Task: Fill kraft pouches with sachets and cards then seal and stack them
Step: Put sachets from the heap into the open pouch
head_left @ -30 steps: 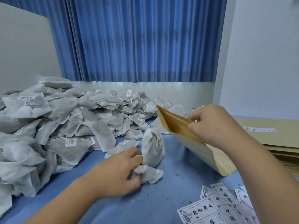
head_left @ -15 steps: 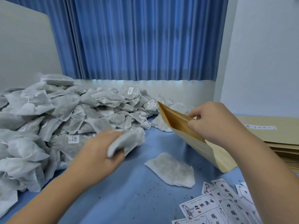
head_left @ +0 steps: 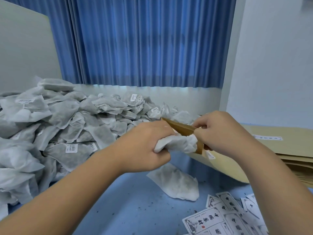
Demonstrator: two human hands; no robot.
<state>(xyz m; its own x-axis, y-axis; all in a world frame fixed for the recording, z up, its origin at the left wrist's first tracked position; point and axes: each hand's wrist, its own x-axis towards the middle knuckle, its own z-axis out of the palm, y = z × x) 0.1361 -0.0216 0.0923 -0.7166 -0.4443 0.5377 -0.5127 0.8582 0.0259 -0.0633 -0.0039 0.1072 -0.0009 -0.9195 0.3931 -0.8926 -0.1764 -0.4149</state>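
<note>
One gripped sachet point(head_left: 176, 143), one loose sachet point(head_left: 177, 184), one pouch point(head_left: 220, 164)

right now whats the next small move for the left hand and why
Probably push the crumpled white mesh sachet deeper into the brown kraft paper pouch: the left hand grips it at the mouth, which the right hand pinches open, and most of it is outside.

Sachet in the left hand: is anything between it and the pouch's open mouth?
Nothing visible. The left hand grips the sachet at the mouth of the kraft pouch, which the right hand pinches open. A loose sachet lies below on the table.
</note>
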